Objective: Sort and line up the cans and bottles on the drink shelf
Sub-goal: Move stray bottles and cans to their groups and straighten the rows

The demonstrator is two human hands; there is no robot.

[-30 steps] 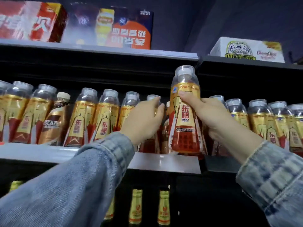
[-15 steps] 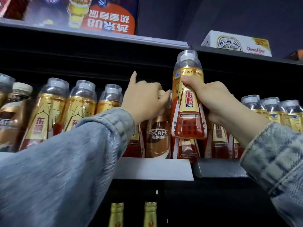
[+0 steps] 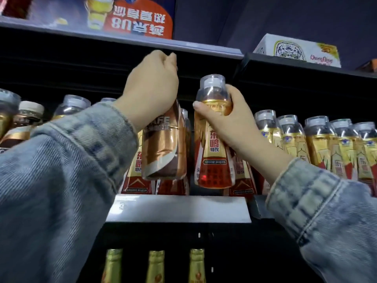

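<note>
A blue carton (image 3: 130, 15) is sitting on the top shelf (image 3: 193, 45), showing an orange patch with white print that is reading upside down, and a blurred yellow drink picture. A red carton (image 3: 12, 7) is standing just beside it at the far left, cut off by the frame edge. Well apart to the right, a white box (image 3: 295, 50) is resting on the same level, bearing a green-edged blue ornament and red script. An orange thing (image 3: 370, 65), too cropped to identify, is peeking in near it. A dark grey wall (image 3: 265, 15) is rising behind.
</note>
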